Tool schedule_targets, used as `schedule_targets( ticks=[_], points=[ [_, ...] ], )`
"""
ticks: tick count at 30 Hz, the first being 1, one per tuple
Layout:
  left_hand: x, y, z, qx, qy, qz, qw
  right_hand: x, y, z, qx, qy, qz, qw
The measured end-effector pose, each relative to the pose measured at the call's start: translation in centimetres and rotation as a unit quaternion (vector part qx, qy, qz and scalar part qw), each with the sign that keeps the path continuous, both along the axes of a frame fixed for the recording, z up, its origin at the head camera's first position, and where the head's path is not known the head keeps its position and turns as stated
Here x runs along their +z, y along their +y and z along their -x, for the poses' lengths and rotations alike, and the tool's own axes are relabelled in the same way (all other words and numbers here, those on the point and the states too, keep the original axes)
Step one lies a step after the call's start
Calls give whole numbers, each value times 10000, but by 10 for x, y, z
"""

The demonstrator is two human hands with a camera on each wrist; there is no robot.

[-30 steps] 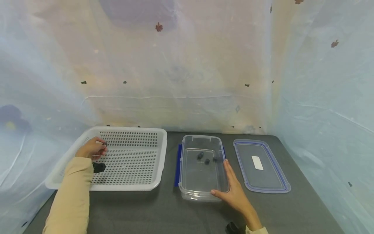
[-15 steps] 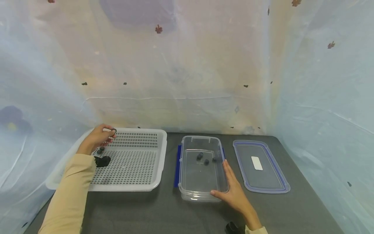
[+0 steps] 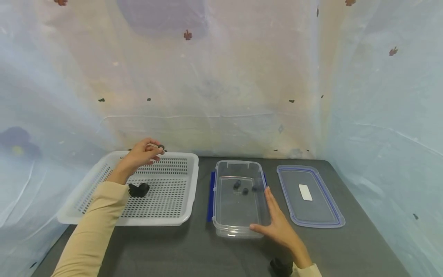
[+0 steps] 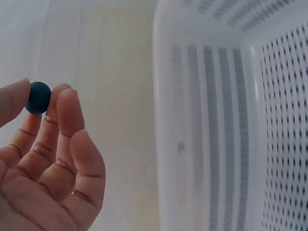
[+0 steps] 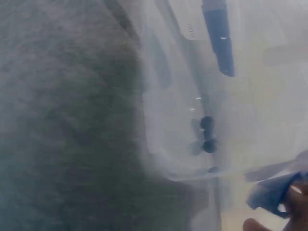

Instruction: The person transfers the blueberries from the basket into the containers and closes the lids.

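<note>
Between thumb and fingertips my left hand [image 3: 137,157] pinches a small dark blue ball [image 4: 38,98]. It is raised over the back rim of the white perforated basket [image 3: 188,192]. My right hand [image 3: 279,229] rests with straight, spread fingers against the right side and near corner of a clear plastic container [image 3: 232,215]. Several similar balls [image 3: 245,191] lie inside that container. In the right wrist view, fingers [image 5: 299,207] show beside a blue latch [image 5: 272,195] at the lower right. My left arm and hand cover part of the basket's left side.
A clear lid [image 3: 315,206] with a blue seal and white label lies flat to the container's right. A blue side latch [image 3: 210,196] folds out on the container's left. The dark grey table [image 3: 200,250] meets a patterned curtain [image 3: 221,77] behind and at both sides.
My left hand has risen from inside the basket with the ball and moved right, above its back rim. Two balls seen in the basket earlier are now hidden. My right hand stays put.
</note>
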State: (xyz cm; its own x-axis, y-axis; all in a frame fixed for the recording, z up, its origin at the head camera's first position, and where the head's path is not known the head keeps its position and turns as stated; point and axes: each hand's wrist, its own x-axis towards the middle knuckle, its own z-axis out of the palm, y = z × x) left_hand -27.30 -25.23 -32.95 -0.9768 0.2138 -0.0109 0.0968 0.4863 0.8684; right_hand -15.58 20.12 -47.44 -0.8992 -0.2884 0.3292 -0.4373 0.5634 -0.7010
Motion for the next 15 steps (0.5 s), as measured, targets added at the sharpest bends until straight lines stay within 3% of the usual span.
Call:
schedule_targets(
  ticks=[4,15],
  points=[
    [2,25,0,-278,59,-115,9995,-3,-1,0,-46,-158,93,9998],
    [-1,96,-2,-724,92,-418,9965,-7,-3,0,-29,-32,323,9995]
  ],
)
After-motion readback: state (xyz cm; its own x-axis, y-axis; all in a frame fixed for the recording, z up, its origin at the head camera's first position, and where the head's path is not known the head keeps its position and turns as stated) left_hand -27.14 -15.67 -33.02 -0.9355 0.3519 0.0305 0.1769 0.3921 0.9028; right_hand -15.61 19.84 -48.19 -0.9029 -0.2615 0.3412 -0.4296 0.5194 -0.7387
